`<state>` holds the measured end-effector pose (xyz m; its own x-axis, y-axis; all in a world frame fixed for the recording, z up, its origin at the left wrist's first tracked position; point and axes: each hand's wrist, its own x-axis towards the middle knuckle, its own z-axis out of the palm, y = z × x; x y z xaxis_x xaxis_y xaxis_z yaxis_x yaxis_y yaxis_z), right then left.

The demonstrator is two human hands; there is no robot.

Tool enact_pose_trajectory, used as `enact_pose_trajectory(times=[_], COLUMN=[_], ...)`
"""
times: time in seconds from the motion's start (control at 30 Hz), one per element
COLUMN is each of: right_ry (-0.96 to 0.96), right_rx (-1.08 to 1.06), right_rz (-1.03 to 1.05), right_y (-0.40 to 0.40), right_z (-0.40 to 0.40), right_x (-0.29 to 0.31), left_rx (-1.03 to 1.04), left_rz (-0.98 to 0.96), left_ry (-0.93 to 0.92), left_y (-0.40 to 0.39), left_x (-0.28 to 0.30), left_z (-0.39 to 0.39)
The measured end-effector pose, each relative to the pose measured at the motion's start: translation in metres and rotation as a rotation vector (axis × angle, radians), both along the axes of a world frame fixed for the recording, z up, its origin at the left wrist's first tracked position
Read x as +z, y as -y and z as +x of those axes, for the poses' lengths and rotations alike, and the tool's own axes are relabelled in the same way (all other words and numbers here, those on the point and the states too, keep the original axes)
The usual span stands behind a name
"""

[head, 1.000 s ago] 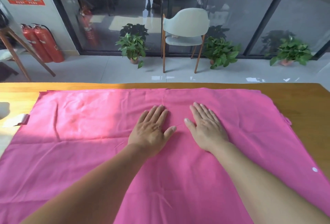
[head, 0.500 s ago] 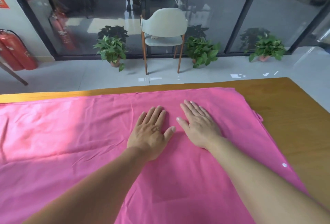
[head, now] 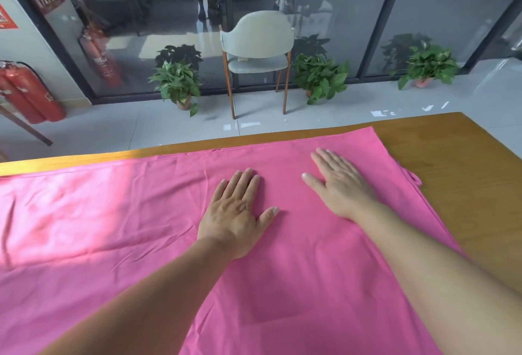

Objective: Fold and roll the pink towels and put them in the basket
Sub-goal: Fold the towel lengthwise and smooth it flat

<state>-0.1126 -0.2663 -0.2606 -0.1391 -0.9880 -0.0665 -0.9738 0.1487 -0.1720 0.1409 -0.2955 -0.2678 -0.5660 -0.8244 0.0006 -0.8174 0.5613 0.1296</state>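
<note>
A large pink towel (head: 118, 213) lies spread flat over most of the wooden table (head: 463, 173). My left hand (head: 237, 213) rests palm down on the towel near its middle, fingers straight and together. My right hand (head: 341, 185) lies flat on the towel further right and further from me, fingers straight, short of the towel's right edge. A small hanging loop (head: 413, 178) sticks out from that right edge. No basket shows in this view.
Bare wood lies right of the towel up to the table's right edge. Beyond the far edge is a tiled floor with a pale chair (head: 258, 49), potted plants (head: 178, 83) and red fire extinguishers (head: 25, 94) before a glass wall.
My right hand has slid to the right and away from the left hand across the towel. The view has swung to the right; my left hand stays pressed in place.
</note>
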Motion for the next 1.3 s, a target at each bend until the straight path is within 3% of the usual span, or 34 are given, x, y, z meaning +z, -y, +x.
enact_pose_trajectory(times=[0.2, 0.4, 0.57, 0.7, 0.87, 1.03, 1.17, 1.3], right_ry=[-0.097, 0.038, 0.015, 0.292, 0.484, 0.300, 0.107, 0.043], right_rx=[-0.280, 0.050, -0.192, -0.149, -0.045, 0.057, 0.082, 0.093], right_rz=[0.075, -0.037, 0.059, -0.188, -0.075, -0.060, -0.056, -0.047], right_y=[-0.012, -0.024, -0.007, 0.015, 0.037, 0.032, 0.029, 0.028], right_z=[-0.065, 0.017, 0.013, 0.102, 0.160, 0.150, 0.151, 0.152], right_x=[0.018, 0.001, 0.015, 0.026, 0.018, 0.012, 0.003, 0.001], left_rx=[0.001, 0.006, 0.003, -0.006, -0.028, -0.034, -0.021, 0.078], left_rz=[-0.009, 0.002, 0.016, 0.021, 0.061, 0.123, 0.069, 0.053], left_ry=[-0.008, -0.016, -0.001, -0.029, -0.009, -0.053, -0.073, -0.017], left_y=[-0.001, -0.002, -0.003, -0.004, -0.002, 0.005, 0.022, 0.049], left_x=[0.001, 0.004, 0.005, 0.007, 0.009, 0.010, 0.008, 0.006], left_z=[0.000, -0.001, -0.002, -0.001, 0.004, 0.011, 0.052, 0.104])
